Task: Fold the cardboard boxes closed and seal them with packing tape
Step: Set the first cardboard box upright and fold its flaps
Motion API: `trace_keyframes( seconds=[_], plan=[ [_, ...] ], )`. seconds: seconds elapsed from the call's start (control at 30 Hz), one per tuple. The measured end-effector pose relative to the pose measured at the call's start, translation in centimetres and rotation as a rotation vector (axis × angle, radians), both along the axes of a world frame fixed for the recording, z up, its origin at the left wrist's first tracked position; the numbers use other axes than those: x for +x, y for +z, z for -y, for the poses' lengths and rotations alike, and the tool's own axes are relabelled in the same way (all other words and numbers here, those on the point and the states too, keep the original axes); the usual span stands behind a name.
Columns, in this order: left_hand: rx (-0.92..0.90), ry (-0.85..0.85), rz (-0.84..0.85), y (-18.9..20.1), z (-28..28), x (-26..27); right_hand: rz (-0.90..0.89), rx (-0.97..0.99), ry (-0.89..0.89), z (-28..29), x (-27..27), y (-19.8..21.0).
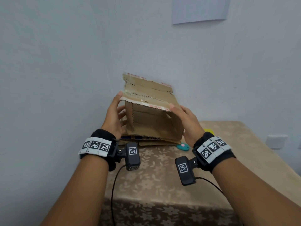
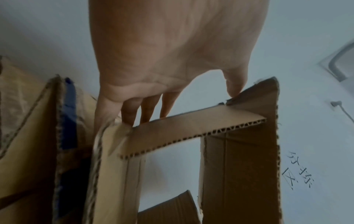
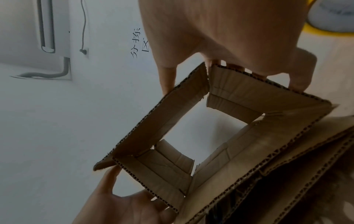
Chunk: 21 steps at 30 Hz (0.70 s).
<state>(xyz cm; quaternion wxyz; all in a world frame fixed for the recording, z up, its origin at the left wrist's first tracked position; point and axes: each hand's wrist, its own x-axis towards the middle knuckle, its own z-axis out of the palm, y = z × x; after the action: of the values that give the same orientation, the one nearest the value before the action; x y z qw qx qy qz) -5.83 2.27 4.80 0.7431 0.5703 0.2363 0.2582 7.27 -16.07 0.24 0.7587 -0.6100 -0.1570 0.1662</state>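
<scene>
A worn cardboard box (image 1: 151,121) lies on its side on a stack of flattened boxes (image 1: 146,141), both ends open, so I look through it like a tube. My left hand (image 1: 114,115) holds its left side, thumb on the top corner, fingers along the side wall. My right hand (image 1: 186,122) holds the right side, thumb on the top panel. In the left wrist view the left hand (image 2: 172,53) has fingers behind a side flap of the box (image 2: 239,151). In the right wrist view the right hand (image 3: 229,30) spans a flap of the box (image 3: 239,94); the left hand (image 3: 118,209) grips the opposite corner.
The table (image 1: 162,176) has a beige flowered cloth and stands in a wall corner. A teal object (image 1: 183,146) lies just right of the stack. A yellow tape roll (image 1: 208,130) peeks out behind my right hand and shows as a tape roll (image 3: 316,32) in the right wrist view.
</scene>
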Motion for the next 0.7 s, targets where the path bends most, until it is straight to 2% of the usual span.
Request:
trace_keyframes(
  seconds=[0.17, 0.33, 0.47, 0.6, 0.7],
  plan=[
    [0.006, -0.056, -0.084, -0.1, -0.4, -0.3, 0.012, 0.057, -0.033, 0.5, 0.5, 0.6],
    [0.082, -0.004, -0.097, -1.2, 0.3, 0.2, -0.080, 0.093, -0.222, 0.3, 1.0, 0.2],
    [0.086, 0.045, -0.094, -2.1, 0.3, 0.8, -0.102, 0.043, -0.161, 0.7, 1.0, -0.2],
    [0.214, 0.167, -0.135, -1.8, 0.7, 1.0, -0.125, 0.046, -0.134, 0.8, 1.2, -0.4],
    [0.191, 0.177, -0.146, -1.6, 0.6, 0.9, -0.114, 0.036, -0.143, 0.8, 1.1, -0.4]
  ],
)
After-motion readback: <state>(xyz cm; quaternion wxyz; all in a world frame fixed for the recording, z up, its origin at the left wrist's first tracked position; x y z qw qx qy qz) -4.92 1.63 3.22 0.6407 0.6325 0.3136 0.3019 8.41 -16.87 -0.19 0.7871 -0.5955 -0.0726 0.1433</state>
